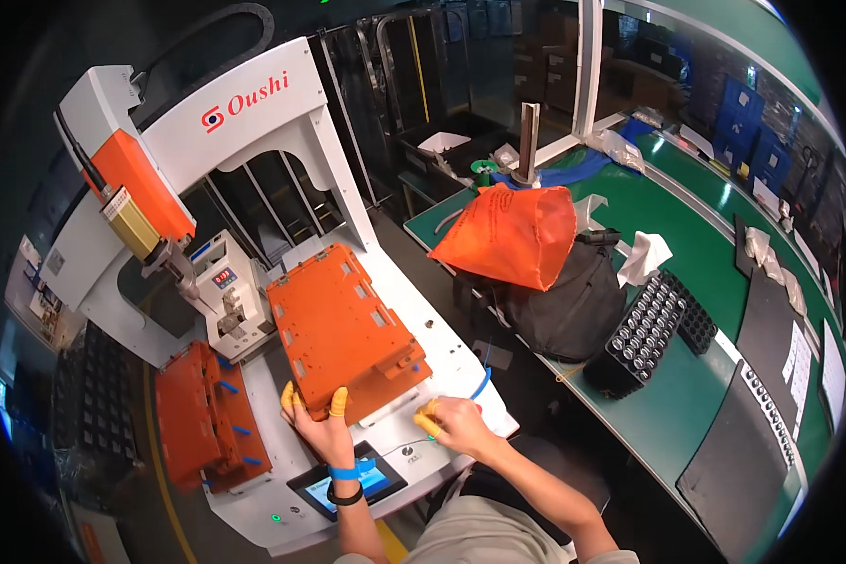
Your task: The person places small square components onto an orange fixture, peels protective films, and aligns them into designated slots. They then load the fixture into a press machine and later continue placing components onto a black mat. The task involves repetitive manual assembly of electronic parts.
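An orange plate fixture (pixel 334 315) with slots and raised edges lies on the white bed of a bench-top machine. My left hand (pixel 324 432), with yellow finger cots and a blue wrist strap, grips the fixture's near left corner between thumb and fingers. To the right, my right hand (pixel 456 425) is closed above the machine's front edge, apart from the fixture. Its cotted fingertips are curled together, and whatever they hold, if anything, is hidden. Behind the fixture, the machine's tool head (pixel 183 268) points down beside a small white unit (pixel 230 296) with a lit display.
A second orange fixture (pixel 193 414) with blue pegs sits left of the bed. A touch screen (pixel 371 481) is by my left wrist. On the green bench (pixel 573 414) at right are an orange bag (pixel 517 235), a black backpack (pixel 573 305) and a black tray of small round parts (pixel 637 334).
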Available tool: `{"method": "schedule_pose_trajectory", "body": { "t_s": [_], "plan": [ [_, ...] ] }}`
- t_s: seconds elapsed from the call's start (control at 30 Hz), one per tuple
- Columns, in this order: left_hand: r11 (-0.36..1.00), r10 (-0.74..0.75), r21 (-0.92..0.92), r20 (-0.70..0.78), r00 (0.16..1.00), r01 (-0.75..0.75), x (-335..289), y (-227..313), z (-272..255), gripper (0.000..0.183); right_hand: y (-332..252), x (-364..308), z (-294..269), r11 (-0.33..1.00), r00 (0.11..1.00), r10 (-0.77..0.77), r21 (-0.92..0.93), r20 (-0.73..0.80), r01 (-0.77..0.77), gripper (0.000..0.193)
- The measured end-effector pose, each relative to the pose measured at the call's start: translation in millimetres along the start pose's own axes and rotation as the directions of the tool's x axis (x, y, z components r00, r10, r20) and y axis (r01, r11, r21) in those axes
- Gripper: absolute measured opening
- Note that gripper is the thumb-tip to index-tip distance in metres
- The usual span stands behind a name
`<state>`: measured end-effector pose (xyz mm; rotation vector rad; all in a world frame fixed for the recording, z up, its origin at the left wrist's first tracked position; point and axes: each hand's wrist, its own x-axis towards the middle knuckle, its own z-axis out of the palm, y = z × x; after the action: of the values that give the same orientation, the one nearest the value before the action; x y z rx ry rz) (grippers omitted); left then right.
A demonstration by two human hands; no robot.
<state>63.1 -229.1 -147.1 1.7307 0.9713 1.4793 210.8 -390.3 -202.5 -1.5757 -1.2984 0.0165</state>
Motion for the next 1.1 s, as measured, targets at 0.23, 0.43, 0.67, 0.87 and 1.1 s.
{"method": "schedule_pose_trajectory", "body": {
  "t_s": [0.23,0.43,0.67,0.87,1.1],
  "plan": [
    [0.999,0.034,0.006,-0.033,0.999,-0.034,-6,4,-12,0.071,7,-37,10,0.976,0.964,0.062,-0.217,0.26,-0.005,0.026],
    [0.994,0.065,0.096,-0.072,0.995,-0.058,3,3,-61,0.04,8,-39,10,0.954,0.935,0.152,-0.294,0.322,-0.054,0.013],
    [0.997,-0.074,-0.016,-0.232,0.97,0.072,10,-4,-175,0.04,10,-29,12,0.942,0.878,0.256,-0.308,0.404,-0.133,0.01],
    [0.888,-0.455,-0.096,-0.331,0.827,0.45,30,-44,-254,0.054,20,-29,25,0.913,0.895,0.317,-0.355,0.314,-0.199,0.004],
    [0.775,-0.626,-0.09,-0.246,0.74,0.626,57,-68,-254,0.064,17,-30,27,0.907,0.88,0.366,-0.328,0.303,-0.264,0.007]
  ]
}}
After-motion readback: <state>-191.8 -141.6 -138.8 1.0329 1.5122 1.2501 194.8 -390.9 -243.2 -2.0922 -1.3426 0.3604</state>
